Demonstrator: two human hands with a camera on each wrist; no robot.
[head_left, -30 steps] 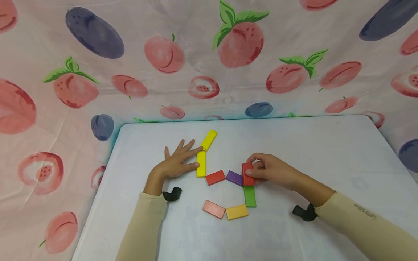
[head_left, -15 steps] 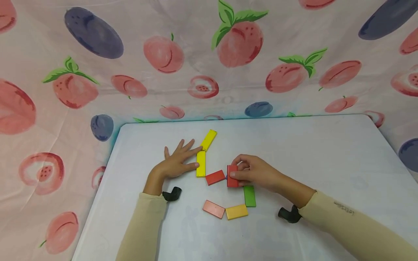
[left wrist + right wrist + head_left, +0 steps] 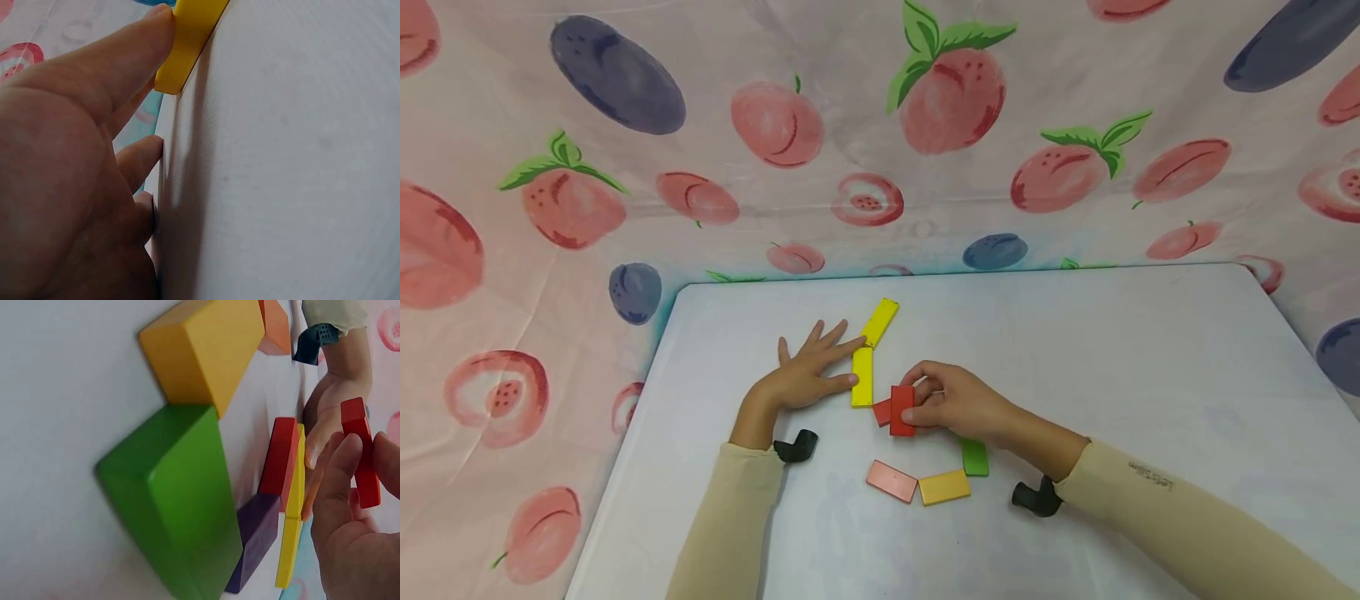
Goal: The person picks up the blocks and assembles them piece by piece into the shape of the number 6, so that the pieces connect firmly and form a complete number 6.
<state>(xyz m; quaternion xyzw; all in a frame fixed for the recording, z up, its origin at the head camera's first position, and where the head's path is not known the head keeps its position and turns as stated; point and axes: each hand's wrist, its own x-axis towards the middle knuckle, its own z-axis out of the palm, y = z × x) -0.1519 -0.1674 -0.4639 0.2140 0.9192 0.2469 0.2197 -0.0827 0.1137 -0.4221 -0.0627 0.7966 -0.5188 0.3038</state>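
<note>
My right hand (image 3: 958, 402) pinches a red block (image 3: 902, 411) between thumb and fingers. In the head view that block overlaps another red block (image 3: 881, 412) on the table; the right wrist view has it raised above the row. My left hand (image 3: 807, 372) lies spread with straight fingers at the left of a yellow block (image 3: 862, 377), its thumb touching the side. The forefinger reaches the joint with a second yellow block (image 3: 881, 322). A purple block (image 3: 256, 537) is hidden under my right hand in the head view but shows in the right wrist view.
A green block (image 3: 975, 457), an orange-yellow block (image 3: 944, 487) and a pink block (image 3: 891, 481) form a curve nearer me on the white table (image 3: 1150, 375). A fruit-print cloth (image 3: 865, 100) hangs behind the table's far edge.
My right hand has moved left with the red block, from above the purple block to over the red block on the table. The left hand has stayed in place.
</note>
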